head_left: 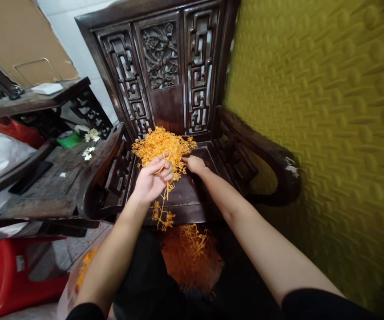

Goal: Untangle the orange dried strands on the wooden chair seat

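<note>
Head view: orange heap (158, 141) on a dark chair (192, 198)

From the head camera we see the orange heap at the back of the seat. Our left hand (152, 180) is in front of it and covers some of it. Its fingers are curled in, with a thin orange stem (160, 170) pinched in them. An orange sprig (163, 215) hangs below that hand, over the seat's front edge; we can't tell if the hand holds it too. Our right hand (195, 164) is at the heap's right side. Its fingertips are hard to see, so we can't tell how far open they are or if they hold anything. Lower down, a second orange pile (194, 240) sits in dark shade, and its edges are blurry. Our left arm hides part of some orange bits (85, 266). The picture's edge cuts off a red stool (3, 275).
</note>
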`<state>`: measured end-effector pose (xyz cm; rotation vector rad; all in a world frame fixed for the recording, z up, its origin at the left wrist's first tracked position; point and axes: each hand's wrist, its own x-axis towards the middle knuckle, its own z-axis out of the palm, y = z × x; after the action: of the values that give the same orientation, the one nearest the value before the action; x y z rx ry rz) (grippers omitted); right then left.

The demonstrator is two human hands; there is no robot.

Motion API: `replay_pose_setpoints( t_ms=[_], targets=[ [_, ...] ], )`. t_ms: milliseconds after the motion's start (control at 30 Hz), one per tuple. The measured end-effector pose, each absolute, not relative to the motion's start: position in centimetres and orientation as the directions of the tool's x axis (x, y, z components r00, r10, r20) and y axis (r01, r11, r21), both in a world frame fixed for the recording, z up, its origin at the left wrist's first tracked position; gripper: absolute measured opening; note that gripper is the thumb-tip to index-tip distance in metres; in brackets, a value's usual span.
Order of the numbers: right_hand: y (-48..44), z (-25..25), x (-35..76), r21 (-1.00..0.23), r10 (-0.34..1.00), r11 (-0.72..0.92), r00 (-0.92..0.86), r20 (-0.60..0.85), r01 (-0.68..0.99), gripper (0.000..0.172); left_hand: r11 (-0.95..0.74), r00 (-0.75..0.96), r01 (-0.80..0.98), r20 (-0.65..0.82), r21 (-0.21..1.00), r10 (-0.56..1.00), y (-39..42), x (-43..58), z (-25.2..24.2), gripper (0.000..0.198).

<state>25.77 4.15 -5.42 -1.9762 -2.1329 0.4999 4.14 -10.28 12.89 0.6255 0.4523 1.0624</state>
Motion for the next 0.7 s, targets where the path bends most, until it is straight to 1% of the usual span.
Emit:
replay_pose_setpoints(
  t_ms=[200, 367, 467, 567, 633, 700],
  targets=[
    [6.4, -7.5, 27.1, -0.304, 0.99, 0.041, -0.079, -0.115, 0.952, 0.036, 0.331, 0.411, -0.651, -0.049, 0.683, 0.91, -9.7, 3.7, 12.6, 0.016],
    [5.3, -7.8, 30.0, -0.321, 0.994, 0.005, -0.039, -0.1, 0.947, 0.032, 0.332, 0.415, -0.648, -0.048, 0.685, 0.909, -9.8, 3.5, 12.8, 0.015],
    [4.2, -6.9, 30.9, -0.366, 0.995, -0.03, -0.006, -0.098, 0.93, 0.029, 0.336, 0.414, -0.642, -0.058, 0.689, 0.908, -10.0, 3.4, 12.9, 0.015],
    [3.6, -4.8, 30.8, -0.447, 0.996, -0.047, 0.007, -0.09, 0.893, 0.026, 0.337, 0.403, -0.64, -0.072, 0.691, 0.912, -10.1, 3.4, 13.0, 0.015],
    [3.3, -2.5, 29.9, -0.527, 0.999, -0.042, 0.018, -0.05, 0.849, 0.032, 0.33, 0.393, -0.651, -0.068, 0.684, 0.917, -10.2, 3.3, 13.0, 0.015],
    [2.6, 0.5, 28.0, -0.607, 0.999, -0.018, 0.035, 0.015, 0.794, 0.046, 0.31, 0.374, -0.673, -0.053, 0.671, 0.926, -10.2, 3.4, 13.0, 0.015]
  ],
)
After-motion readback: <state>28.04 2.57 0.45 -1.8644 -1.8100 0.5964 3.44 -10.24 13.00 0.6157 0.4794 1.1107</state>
